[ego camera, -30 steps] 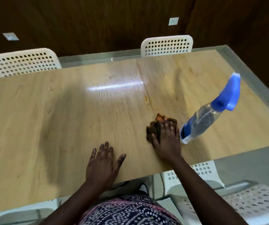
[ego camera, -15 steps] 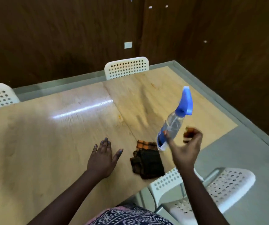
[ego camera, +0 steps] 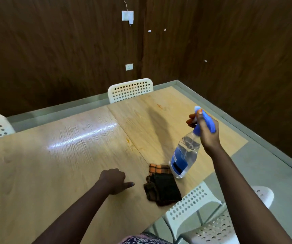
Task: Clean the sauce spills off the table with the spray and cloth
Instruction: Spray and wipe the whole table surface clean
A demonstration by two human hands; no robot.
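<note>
Here the right hand [ego camera: 207, 132] grips the spray bottle [ego camera: 185, 154] by its blue head above the desk [ego camera: 53, 164], the cloth [ego camera: 162, 188] lying at the bottle's seven o'clock, while the left hand [ego camera: 114, 180] rests curled, holding nothing.

Right hand [ego camera: 207, 132] grips the blue trigger head of the spray bottle [ego camera: 184, 155], held tilted above the table [ego camera: 53, 164]. Dark cloth [ego camera: 161, 187] lies just below the bottle's base. Left hand [ego camera: 114, 180] rests beside the cloth, fingers curled. Orange sauce spots [ego camera: 160, 106] beyond the bottle.
</note>
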